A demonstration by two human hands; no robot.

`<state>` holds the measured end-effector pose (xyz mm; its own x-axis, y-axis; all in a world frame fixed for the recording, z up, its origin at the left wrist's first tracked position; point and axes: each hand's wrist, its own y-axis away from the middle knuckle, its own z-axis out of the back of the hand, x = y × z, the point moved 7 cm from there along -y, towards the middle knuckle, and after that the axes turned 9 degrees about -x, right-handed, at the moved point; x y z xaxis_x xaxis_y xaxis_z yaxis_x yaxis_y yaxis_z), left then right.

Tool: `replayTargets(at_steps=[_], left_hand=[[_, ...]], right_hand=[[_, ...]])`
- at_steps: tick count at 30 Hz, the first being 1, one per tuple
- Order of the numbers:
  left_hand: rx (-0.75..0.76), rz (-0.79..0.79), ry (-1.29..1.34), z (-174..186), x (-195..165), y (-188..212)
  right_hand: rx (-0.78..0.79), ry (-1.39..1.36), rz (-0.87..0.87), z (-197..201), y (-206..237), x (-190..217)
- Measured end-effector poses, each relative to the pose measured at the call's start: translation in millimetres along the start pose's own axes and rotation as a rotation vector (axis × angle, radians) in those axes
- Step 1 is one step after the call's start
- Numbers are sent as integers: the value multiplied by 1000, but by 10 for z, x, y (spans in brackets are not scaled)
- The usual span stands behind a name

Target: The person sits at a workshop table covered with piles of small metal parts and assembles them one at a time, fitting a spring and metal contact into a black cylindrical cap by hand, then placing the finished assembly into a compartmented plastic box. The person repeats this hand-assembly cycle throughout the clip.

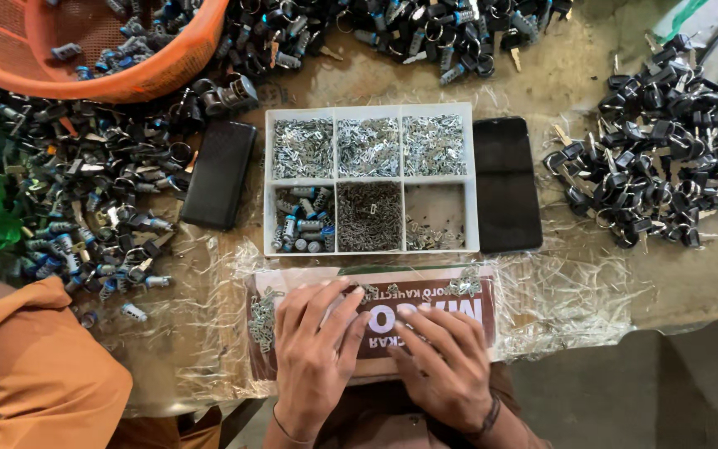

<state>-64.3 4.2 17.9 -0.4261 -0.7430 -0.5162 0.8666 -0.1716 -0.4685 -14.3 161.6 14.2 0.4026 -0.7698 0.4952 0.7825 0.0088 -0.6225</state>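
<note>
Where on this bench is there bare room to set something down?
Bare tabletop lies between the white six-compartment tray and the black key heap, and again below that heap. The left side is crowded with blue-and-silver lock cylinders. Both hands, left hand and right hand, cover the brown card.

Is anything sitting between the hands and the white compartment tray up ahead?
Nothing visible blocks the way. Both the left hand and right hand rest on the printed board, and only its far strip, with a few loose metal bits, and crinkled clear plastic separate them from the white compartment tray.
</note>
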Motion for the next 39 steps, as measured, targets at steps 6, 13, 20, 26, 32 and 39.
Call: replayTargets(at_steps=[6,13,20,26,32,39], left_hand=[[65,-135,-49,-324,-216,86],[161,-188,-60,-557,-562,155],[47,-109,-69,-432,-451,96],[8,-92,-73,-464,-496,4],[11,-67,-53,-589,-531,-100],[-290,-51,-99,-157,-125,-349]], right_hand=[[-97,66,-62,269,147,-137],[-171,64,-177,452,155,-290],[-221,63,-258,624,211,-433],[-216,45,-239,617,217,-452],[-196,-45,-227,573,112,-401],[-148,11,-271,576,-382,-444]])
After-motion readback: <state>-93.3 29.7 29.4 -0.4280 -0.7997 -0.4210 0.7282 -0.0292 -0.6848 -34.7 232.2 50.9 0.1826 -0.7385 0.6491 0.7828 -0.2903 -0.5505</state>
